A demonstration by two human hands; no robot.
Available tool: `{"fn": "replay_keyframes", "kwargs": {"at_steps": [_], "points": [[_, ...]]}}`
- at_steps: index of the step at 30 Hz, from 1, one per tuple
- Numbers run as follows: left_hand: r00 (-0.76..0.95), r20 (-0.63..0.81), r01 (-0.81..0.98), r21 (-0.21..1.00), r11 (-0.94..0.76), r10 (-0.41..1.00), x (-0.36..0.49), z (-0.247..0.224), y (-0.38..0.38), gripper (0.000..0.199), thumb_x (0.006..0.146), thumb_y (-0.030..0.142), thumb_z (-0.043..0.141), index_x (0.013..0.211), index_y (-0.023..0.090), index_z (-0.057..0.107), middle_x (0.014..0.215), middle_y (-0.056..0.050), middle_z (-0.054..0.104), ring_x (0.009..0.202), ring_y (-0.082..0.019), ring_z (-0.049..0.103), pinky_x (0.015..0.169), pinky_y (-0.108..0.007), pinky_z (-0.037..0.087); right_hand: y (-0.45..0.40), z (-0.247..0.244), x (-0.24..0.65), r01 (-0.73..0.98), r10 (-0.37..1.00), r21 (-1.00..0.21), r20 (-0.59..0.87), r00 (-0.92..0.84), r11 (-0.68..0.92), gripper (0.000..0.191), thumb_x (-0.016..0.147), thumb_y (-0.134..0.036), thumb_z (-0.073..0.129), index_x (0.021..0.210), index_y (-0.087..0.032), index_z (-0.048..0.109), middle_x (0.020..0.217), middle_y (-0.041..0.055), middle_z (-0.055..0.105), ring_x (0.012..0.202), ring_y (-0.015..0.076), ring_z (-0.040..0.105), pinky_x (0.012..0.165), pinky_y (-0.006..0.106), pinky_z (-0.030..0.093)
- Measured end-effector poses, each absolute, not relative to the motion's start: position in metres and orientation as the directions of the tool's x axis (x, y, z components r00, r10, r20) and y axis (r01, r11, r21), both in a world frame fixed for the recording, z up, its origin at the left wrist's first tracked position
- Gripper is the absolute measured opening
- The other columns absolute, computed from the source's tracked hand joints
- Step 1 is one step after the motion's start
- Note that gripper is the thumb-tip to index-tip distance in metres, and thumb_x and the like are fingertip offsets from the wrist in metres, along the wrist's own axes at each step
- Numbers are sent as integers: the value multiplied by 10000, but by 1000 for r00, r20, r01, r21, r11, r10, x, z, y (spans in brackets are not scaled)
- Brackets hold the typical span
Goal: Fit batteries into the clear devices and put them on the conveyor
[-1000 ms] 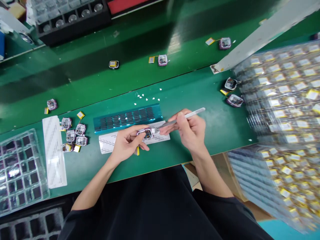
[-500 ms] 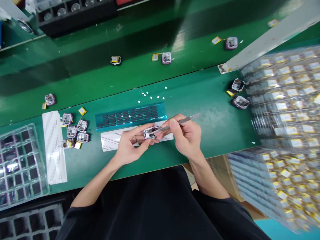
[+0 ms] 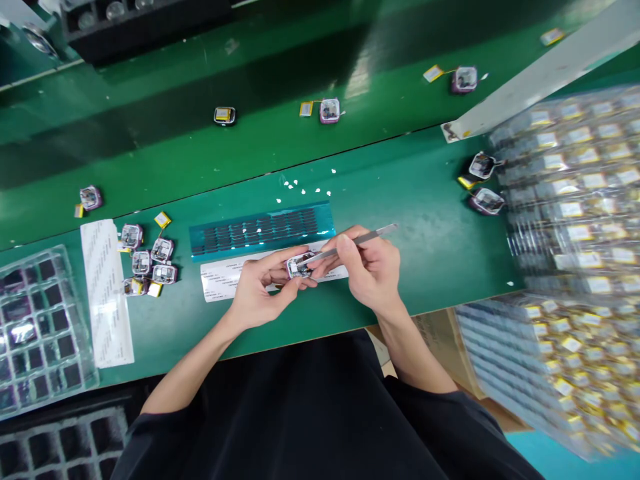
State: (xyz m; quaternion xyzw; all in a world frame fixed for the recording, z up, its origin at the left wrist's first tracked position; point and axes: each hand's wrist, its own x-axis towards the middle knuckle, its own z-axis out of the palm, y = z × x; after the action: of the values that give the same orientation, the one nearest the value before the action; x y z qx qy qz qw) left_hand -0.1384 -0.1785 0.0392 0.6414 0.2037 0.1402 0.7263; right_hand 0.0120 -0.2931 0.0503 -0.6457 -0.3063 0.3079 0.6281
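My left hand (image 3: pixel 265 287) is closed round a small open device housing (image 3: pixel 296 265) with electronic parts inside. My right hand (image 3: pixel 370 270) pinches metal tweezers (image 3: pixel 363 241), whose tips reach into the housing. Beneath both hands lies a white printed strip (image 3: pixel 220 280). Just beyond it is a teal sheet (image 3: pixel 260 230) bearing rows of dark strips. Several small white pieces (image 3: pixel 303 191) are scattered past the sheet.
At the left are several open housings (image 3: pixel 142 262), another white strip (image 3: pixel 107 293) and a clear compartment tray (image 3: pixel 37 327). Stacked clear trays (image 3: pixel 575 193) fill the right. Two housings (image 3: pixel 487 201) sit beside them. A conveyor-like green surface (image 3: pixel 175 153) at the back holds more units.
The tweezers' tips have shifted slightly left inside the housing. The view has moved a little; both hands keep their hold.
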Motion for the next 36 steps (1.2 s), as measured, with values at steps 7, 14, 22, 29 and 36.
{"fn": "replay_keyframes", "kwargs": {"at_steps": [7,14,22,29,36], "points": [[868,-147,93,987,135,474,-138,35,-177,367,964,322,649,1284,147,692,909,-90,821,774,-228,809,724,-320,693,-295,49,10,76,811,-997,24,585,-25,357,1030,-528,560,880,-224,671,739,35,760,573,181,733,584,310,657],[853,-48,80,996,-39,520,-137,41,-174,312,1004,315,589,1244,154,706,875,-69,816,673,-172,776,668,-278,654,-304,57,50,368,680,-929,297,671,42,266,1042,-443,572,993,-281,778,868,33,791,754,222,772,671,364,654],[900,312,-24,732,-681,304,-105,21,-142,198,1032,219,521,1145,188,680,1222,-96,766,1236,-254,677,1077,-503,520,-272,23,108,515,901,-857,212,379,-15,327,1022,-405,577,853,-245,806,1058,46,798,940,237,769,877,404,614],[920,278,7,691,-723,275,-100,-2,-142,206,1056,218,463,1162,183,637,1331,-130,711,1276,-257,647,1068,-483,529,-273,9,106,677,884,-727,386,262,117,196,1015,-265,610,1053,-246,802,1036,31,802,923,208,764,868,388,625],[920,228,59,723,-688,318,-94,-6,-148,208,1040,201,460,1118,181,652,1303,-139,718,1238,-270,665,1057,-473,526,-262,22,99,875,712,-445,676,187,192,246,988,-96,601,1091,-240,773,1059,41,800,894,199,778,791,343,660]]}}
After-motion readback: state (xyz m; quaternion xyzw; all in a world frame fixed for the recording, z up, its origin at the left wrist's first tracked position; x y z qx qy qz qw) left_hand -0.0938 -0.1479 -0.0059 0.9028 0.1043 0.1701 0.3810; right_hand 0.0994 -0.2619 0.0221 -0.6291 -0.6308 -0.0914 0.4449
